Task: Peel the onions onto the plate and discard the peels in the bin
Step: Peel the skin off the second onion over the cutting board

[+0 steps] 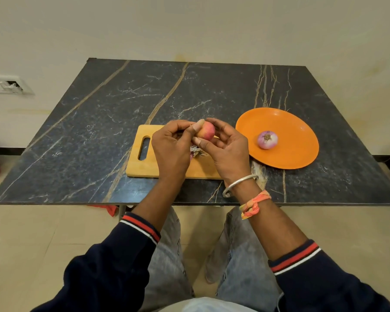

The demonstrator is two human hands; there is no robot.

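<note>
While both hands work above the cutting board (144, 167), the right hand (227, 152) cups an unpeeled onion (206, 131) in curled fingers — left hand (170, 147) pinches at its skin. Peel scraps (197, 152) lie on the board. One peeled onion (267, 139) sits on the orange plate (297, 152), right of the board.

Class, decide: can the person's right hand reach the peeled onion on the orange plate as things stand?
Probably yes: the right hand is beside the round orange plate, nothing between it and the peeled purple onion, though it holds a reddish onion.
</note>
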